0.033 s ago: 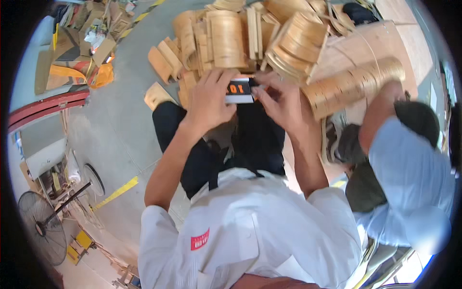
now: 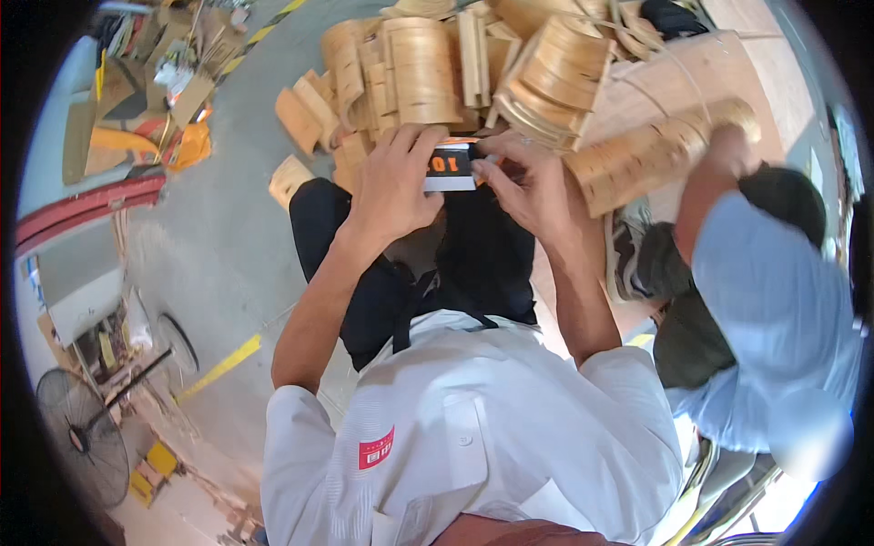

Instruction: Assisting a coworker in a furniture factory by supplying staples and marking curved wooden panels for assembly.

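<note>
Above my knees, a small black and white box (image 2: 450,166) with orange print on its face is held between both hands. My left hand (image 2: 390,187) is closed around its left side, fingers over the top edge and thumb below. At the right end of the box, my right hand (image 2: 535,180) pinches with thumb and fingertips; exactly what lies between those fingertips is too small to make out. Just beyond my hands stand several curved plywood pieces (image 2: 421,73), stacked and leaning on one another.
On my right a co-worker in a light blue shirt (image 2: 774,309) has a hand on a long rolled wooden tube (image 2: 655,156). Far left are cardboard scraps (image 2: 118,109) and an orange bag (image 2: 191,144). A standing fan (image 2: 80,437) is lower left, near yellow floor tape (image 2: 221,367).
My view has shifted slightly, so the wood pieces and the co-worker sit a little higher and further left. Both hands keep their hold around the small box.
</note>
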`<state>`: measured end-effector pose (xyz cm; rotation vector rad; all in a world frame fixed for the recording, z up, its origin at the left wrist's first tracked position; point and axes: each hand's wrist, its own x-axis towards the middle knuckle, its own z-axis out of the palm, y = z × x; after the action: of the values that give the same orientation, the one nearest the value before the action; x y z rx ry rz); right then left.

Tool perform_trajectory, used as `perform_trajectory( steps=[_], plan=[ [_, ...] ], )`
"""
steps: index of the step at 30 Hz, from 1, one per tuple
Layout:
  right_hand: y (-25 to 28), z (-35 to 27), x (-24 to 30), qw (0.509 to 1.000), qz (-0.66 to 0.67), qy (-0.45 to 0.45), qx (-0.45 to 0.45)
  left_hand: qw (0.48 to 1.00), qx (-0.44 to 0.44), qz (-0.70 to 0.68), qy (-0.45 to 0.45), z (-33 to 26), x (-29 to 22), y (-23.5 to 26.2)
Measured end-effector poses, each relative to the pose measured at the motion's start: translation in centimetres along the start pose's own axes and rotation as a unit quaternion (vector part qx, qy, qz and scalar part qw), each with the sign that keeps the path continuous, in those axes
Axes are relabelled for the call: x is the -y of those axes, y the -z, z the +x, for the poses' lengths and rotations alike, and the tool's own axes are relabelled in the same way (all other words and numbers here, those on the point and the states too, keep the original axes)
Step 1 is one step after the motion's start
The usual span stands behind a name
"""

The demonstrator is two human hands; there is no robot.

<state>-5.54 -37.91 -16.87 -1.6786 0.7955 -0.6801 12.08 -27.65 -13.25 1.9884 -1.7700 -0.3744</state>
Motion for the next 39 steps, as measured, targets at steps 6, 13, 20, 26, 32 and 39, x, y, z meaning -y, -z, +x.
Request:
perform_trajectory(
  steps=[6, 13, 20, 26, 32, 39],
  plan=[
    [1.4, -1.7, -3.4, 0.992, 0.109, -0.029, -0.059, 0.995, 0.084, 0.053, -0.017, 0.9, -3.4, -1.9],
    [1.9, -6.0, -1.5, 0.974, 0.046, -0.206, -0.079, 0.991, 0.081, -0.016, -0.109, -0.7, -1.6, -6.8],
    [-0.8, -8.2, -4.0, 0.980, -0.033, -0.083, -0.175, 0.984, 0.107, -0.091, -0.108, -2.9, -0.8, -8.6],
    [-2.6, -8.0, -2.4, 0.984, -0.037, -0.127, -0.119, 0.984, 0.098, -0.126, -0.083, -4.3, 1.6, -7.7],
    [-3.3, -7.8, -4.2, 0.990, -0.047, -0.105, -0.080, 0.987, 0.122, -0.063, -0.080, -4.8, 2.5, -7.2],
    [-2.8, -6.8, -3.5, 0.968, 0.101, -0.218, -0.078, 0.978, 0.162, -0.120, -0.056, -4.8, 1.6, -8.4]
  ],
)
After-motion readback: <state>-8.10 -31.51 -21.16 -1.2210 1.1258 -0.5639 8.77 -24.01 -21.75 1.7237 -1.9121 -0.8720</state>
